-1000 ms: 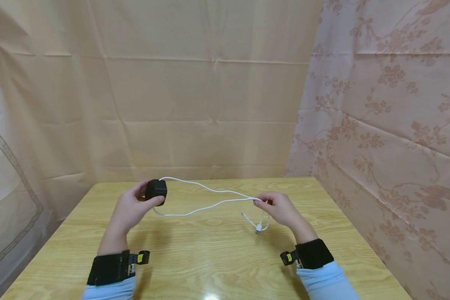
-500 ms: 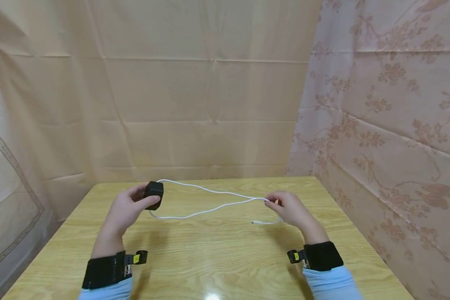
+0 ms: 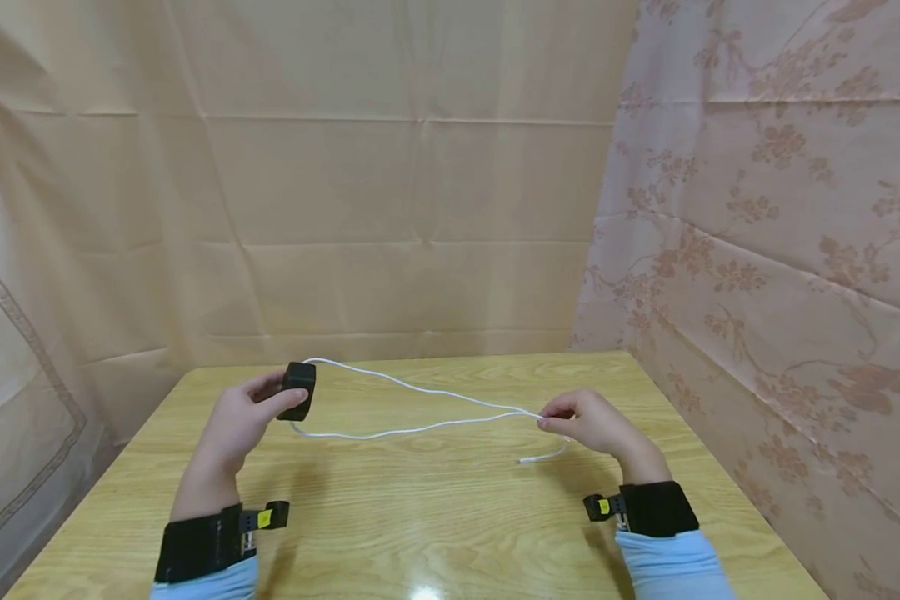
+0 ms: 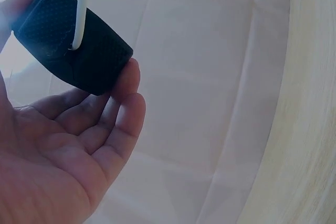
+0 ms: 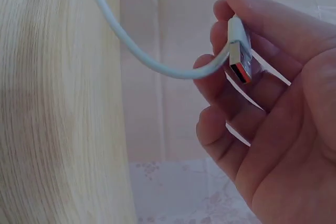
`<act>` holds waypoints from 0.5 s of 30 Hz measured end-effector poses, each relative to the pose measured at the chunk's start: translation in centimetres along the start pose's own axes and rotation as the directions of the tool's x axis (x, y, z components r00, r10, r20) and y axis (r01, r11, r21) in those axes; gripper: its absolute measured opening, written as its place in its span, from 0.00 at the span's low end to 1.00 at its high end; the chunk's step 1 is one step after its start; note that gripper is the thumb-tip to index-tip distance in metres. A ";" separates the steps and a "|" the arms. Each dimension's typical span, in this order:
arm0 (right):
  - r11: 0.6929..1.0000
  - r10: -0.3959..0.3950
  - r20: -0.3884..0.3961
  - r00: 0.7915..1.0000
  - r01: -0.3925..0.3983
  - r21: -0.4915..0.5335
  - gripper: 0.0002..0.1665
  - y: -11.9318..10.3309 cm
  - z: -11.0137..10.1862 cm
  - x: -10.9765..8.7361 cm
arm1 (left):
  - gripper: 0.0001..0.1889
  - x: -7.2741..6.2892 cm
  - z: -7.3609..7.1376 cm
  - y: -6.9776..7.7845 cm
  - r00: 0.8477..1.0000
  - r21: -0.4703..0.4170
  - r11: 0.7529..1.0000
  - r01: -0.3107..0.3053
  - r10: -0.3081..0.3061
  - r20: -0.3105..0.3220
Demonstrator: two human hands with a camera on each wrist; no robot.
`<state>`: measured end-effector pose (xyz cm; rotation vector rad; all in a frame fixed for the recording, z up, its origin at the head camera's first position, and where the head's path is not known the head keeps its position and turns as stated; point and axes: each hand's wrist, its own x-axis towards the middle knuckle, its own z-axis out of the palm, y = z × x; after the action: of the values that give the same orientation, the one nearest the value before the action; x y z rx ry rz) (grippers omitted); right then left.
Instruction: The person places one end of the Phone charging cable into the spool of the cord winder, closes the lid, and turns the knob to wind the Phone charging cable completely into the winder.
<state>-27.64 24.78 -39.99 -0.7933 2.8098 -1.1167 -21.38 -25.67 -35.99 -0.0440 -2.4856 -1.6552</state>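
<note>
In the head view my left hand (image 3: 228, 433) holds a small black block (image 3: 297, 392) by its sides, thumb across the near face. A white USB cable (image 3: 367, 437) leaves the block at its top and bottom. The left wrist view shows the textured block (image 4: 100, 56) between thumb and fingertips, one strand coming out of a hole. At the right, my right hand (image 3: 596, 425) pinches both strands together between thumb and fingers. A USB-A plug (image 5: 240, 56) hangs below those fingertips in the right wrist view, and the other cable end (image 3: 540, 457) curves out to the left.
The hands are above a light wood-grain table (image 3: 420, 517). A beige curtain (image 3: 420, 208) hangs behind it, and a floral cloth (image 3: 757, 250) hangs along the right side. Both wrists wear black bands with small cameras.
Both hands have moved apart, the left slightly left with the block and the right to the right and a little down. The strands between them are longer and closer together.
</note>
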 end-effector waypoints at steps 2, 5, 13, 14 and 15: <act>1.000 0.015 0.001 1.000 -0.015 0.019 0.07 0.1 0.0 -0.1 | 0.39 0.1 0.0 -0.1 1.000 -0.003 1.000 0.001 -0.001 0.004; 0.998 0.044 0.005 0.999 -0.044 0.039 0.08 0.2 -0.1 -0.1 | 0.40 0.2 0.1 -0.1 1.000 -0.006 1.000 0.003 -0.003 0.010; 0.995 0.078 0.003 0.997 -0.079 0.064 0.10 0.5 -0.4 -0.4 | 0.40 0.4 0.3 -0.2 0.999 -0.006 1.000 0.014 -0.013 0.037; 0.994 0.080 0.005 0.997 -0.081 0.068 0.10 0.6 -0.4 -0.4 | 0.40 0.4 0.4 -0.2 0.999 -0.010 1.000 0.016 -0.016 0.042; 0.994 0.083 0.008 0.996 -0.084 0.075 0.10 0.6 -0.4 -0.5 | 0.40 0.5 0.4 -0.2 0.999 -0.010 1.000 0.020 -0.019 0.048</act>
<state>-27.60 25.63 -40.17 -0.6651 2.7503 -1.1975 -21.91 -25.41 -36.28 -0.0610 -2.5197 -1.6948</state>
